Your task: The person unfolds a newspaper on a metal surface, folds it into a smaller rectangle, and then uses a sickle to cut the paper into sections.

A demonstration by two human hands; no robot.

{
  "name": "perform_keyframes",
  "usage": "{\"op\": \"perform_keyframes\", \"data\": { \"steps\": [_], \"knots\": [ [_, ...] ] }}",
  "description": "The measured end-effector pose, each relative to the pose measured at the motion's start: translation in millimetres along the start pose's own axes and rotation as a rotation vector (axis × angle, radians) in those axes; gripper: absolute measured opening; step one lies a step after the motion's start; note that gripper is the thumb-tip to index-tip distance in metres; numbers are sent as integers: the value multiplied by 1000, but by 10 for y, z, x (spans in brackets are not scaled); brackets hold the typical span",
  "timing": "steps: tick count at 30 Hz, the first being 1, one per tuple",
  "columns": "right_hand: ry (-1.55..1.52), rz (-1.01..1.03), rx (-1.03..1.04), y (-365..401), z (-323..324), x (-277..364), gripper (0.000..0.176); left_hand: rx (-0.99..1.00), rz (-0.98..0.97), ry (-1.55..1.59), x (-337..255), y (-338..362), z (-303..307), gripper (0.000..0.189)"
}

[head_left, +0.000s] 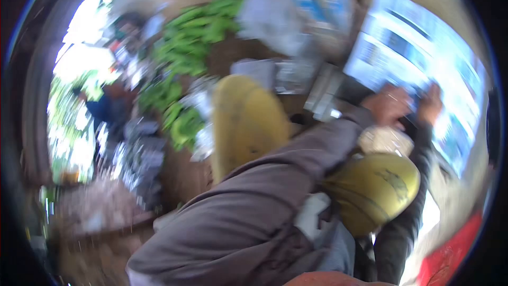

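My left hand (390,105) and my right hand (430,106) are close together at the right, beyond my bent knee. Both are blurred, with the fingers looking curled. Between them sits a small dark thing (408,123), its kind lost in the blur. Just below the hands lies a pale brown bundle that looks wrapped in clear plastic (385,141). A bright sheet with blue and white printed pictures (402,42) stands behind the hands, near my fingertips.
Green leaves (196,37) are spread across the floor, beside clear plastic bags (270,16). Silvery boxes (323,92) lie left of my hands. My yellow-covered knees (248,122) rise in front. At far left is another person (114,103); something red (450,254) is at lower right.
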State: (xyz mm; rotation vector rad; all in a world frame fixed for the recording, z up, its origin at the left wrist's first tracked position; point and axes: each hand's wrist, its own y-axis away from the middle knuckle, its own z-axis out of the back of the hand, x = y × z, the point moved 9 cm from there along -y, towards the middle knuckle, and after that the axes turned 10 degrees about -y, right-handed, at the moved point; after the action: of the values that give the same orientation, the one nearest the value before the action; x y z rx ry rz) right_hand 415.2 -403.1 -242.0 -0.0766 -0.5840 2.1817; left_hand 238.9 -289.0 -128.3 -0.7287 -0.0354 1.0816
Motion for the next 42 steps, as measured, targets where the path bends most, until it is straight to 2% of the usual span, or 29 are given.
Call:
{"op": "perform_keyframes", "data": {
  "steps": [1, 2, 3, 4, 5, 6, 8, 14, 20, 26, 33, 36, 38, 42],
  "knots": [
    [131, -105, 263, -49, 220, 292, 30, 27, -54, -14, -20, -60, -12, 53],
    [28, -118, 134, 13, 234, 251, 20, 36, 13, -52, -11, -58, -22, 54],
    [127, -141, 236, 27, 264, 287, 32, 88, 14, -15, 43, -51, -174, 54],
    [7, -201, 112, 50, 259, 180, 52, 188, 55, -135, 19, -89, -188, 53],
    [-138, -324, 105, 16, 375, 113, 68, 235, 43, -177, 10, -102, -255, 53],
    [-124, -330, 33, 53, 513, 126, 66, 260, 71, -223, 23, -100, -314, 51],
    [-97, -398, 83, 90, 702, 92, 67, 289, 69, -214, 21, -77, -307, 50],
    [10, -566, 33, 442, 1002, -585, 68, 339, 70, -279, 24, -61, -387, 51],
    [83, -594, 9, 756, 1212, -1176, 62, 349, 63, -264, 17, -74, -373, 49],
    [107, -701, 82, 1005, 1284, -1604, 59, 335, 64, -276, 44, -70, -375, 50],
    [195, -726, 37, 1039, 1310, -1632, 54, 335, 60, -262, 33, -74, -351, 48],
    [222, -673, 8, 1004, 1342, -1385, 51, 316, 62, -258, 32, -64, -346, 48],
    [71, -538, -97, 917, 1372, -994, 50, 311, 64, -258, 35, -63, -341, 48],
    [-213, -291, -57, 812, 1355, -252, 49, 327, 56, -269, 40, -61, -360, 47]
  ]
}}
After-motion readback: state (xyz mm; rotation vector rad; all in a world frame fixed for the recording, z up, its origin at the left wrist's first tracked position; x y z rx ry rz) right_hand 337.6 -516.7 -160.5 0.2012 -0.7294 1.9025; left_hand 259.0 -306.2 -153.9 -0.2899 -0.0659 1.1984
